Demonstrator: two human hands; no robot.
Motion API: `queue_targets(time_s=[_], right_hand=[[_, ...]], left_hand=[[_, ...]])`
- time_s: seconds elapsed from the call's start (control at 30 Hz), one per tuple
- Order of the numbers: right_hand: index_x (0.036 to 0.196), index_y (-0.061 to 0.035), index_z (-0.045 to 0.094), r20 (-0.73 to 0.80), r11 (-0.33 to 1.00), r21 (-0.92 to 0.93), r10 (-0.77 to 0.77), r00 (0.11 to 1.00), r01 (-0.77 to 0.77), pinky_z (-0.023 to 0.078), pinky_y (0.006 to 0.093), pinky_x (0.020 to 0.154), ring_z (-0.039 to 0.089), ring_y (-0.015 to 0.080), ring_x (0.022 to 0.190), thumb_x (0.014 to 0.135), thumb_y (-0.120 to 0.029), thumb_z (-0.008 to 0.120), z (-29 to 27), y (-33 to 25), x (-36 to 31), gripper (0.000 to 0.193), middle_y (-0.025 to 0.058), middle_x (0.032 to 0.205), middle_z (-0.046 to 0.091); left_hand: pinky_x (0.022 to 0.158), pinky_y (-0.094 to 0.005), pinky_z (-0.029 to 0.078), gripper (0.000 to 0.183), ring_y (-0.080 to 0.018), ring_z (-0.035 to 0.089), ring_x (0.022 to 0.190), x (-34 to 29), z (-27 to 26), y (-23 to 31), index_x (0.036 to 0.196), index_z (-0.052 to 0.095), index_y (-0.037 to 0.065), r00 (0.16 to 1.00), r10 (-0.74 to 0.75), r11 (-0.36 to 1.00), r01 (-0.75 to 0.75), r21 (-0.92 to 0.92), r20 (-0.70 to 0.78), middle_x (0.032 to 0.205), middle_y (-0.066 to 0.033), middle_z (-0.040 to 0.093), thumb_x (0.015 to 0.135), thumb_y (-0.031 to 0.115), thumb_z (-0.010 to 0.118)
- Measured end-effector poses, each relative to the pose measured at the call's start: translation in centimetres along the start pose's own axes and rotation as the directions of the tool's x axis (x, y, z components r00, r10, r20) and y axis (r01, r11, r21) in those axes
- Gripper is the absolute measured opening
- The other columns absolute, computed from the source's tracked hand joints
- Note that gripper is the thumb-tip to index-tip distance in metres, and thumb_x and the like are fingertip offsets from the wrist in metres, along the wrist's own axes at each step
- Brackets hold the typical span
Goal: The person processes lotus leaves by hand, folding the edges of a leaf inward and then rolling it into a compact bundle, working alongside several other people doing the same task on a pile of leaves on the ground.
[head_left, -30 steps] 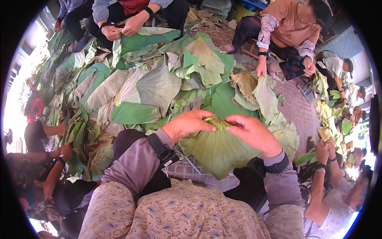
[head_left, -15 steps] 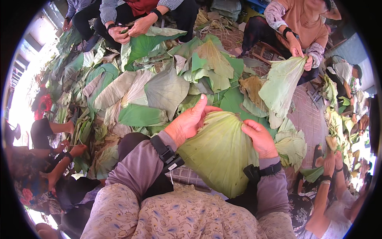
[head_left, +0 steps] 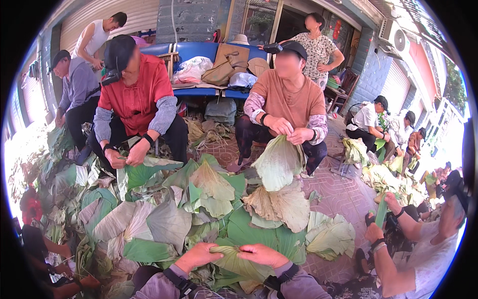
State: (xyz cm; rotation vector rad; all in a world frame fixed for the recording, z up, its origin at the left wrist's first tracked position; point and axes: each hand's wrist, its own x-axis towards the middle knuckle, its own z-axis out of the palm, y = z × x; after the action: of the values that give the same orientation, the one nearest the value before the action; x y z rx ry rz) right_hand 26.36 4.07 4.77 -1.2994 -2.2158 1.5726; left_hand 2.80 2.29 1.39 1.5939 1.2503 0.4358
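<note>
At the bottom middle, my left hand [head_left: 198, 255] and my right hand [head_left: 261, 254] both grip one large pale-green lotus leaf [head_left: 238, 264]. The leaf is folded over and hangs down between my forearms. Its top edge is pinched between my fingers, with the two hands almost touching. Both wrists wear dark bands. Just beyond my hands, a big heap of green and brownish lotus leaves [head_left: 199, 209] covers the ground.
Across the heap sit two people folding leaves, one in a red shirt [head_left: 132, 99] and one in an orange shirt [head_left: 289, 104]. More people work at the left, right and far right. A blue bench [head_left: 199, 55] with bags stands behind. Brick paving [head_left: 343, 194] shows at right.
The view has tilted up from my lap to the people opposite. The leaf, spread wide under my hands before, is now folded narrower, and my hands have come together at its top edge.
</note>
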Motion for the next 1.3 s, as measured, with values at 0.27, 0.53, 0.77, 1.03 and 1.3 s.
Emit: queue_targets(time_s=[0.27,0.53,0.77,1.03,1.3], right_hand=[[0.113,-0.0057,0.050,-0.154,0.923,-0.071,-0.385,0.910,0.379,0.043,0.0304,0.075,0.054,0.0202,0.079,0.080,-0.027,0.057,0.7,-0.5,0.4,0.040,0.0099,0.087,0.059],[0.098,-0.0014,0.052,-0.227,0.977,0.170,-0.090,0.970,0.130,0.044,0.0274,0.070,0.055,0.0145,0.078,0.077,-0.016,0.059,1.9,0.7,1.1,0.027,0.0065,0.086,0.059],[0.095,-0.0055,0.049,-0.097,0.986,-0.058,-0.164,0.982,0.159,0.042,0.0301,0.063,0.052,0.0188,0.070,0.073,-0.021,0.064,5.6,0.7,0.9,0.031,0.0098,0.078,0.054],[0.086,0.0012,0.055,-0.050,0.973,0.222,0.073,0.996,-0.060,0.039,0.0209,0.060,0.045,0.0056,0.068,0.078,-0.014,0.060,3.5,5.5,5.3,0.018,-0.0030,0.074,0.052],[0.087,-0.0018,0.052,-0.146,0.979,-0.172,-0.133,0.980,0.107,0.041,0.0339,0.058,0.051,0.0266,0.061,0.079,-0.027,0.054,4.9,4.2,3.5,0.026,0.0150,0.072,0.055]], left_hand=[[0.064,-0.0240,0.043,0.030,-0.0083,0.053,0.067,1.1,0.9,0.3,0.096,0.061,0.007,0.996,0.078,0.996,-0.081,0.044,0.053,0.075,-0.0044,0.062,0.075,0.029,0.062],[0.061,-0.0305,0.043,0.035,-0.0173,0.053,0.063,0.3,1.6,0.8,0.093,0.056,0.005,0.977,0.082,0.993,-0.098,0.071,0.198,0.073,-0.0116,0.059,0.076,0.035,0.059],[0.061,-0.0298,0.043,0.027,-0.0162,0.053,0.064,0.3,3.1,-1.8,0.091,0.057,0.005,0.975,0.067,0.995,-0.081,0.057,0.210,0.075,-0.0077,0.060,0.078,0.029,0.057],[0.060,-0.0244,0.042,0.022,-0.0081,0.050,0.068,4.2,3.2,-6.7,0.093,0.058,0.003,0.992,0.079,0.921,-0.036,-0.389,0.094,0.077,-0.0012,0.059,0.079,0.020,0.055],[0.063,-0.0262,0.040,0.026,-0.0087,0.046,0.069,1.8,3.3,-4.6,0.095,0.054,0.004,0.978,-0.002,0.998,0.014,-0.055,0.207,0.074,-0.0022,0.054,0.081,0.026,0.052]])
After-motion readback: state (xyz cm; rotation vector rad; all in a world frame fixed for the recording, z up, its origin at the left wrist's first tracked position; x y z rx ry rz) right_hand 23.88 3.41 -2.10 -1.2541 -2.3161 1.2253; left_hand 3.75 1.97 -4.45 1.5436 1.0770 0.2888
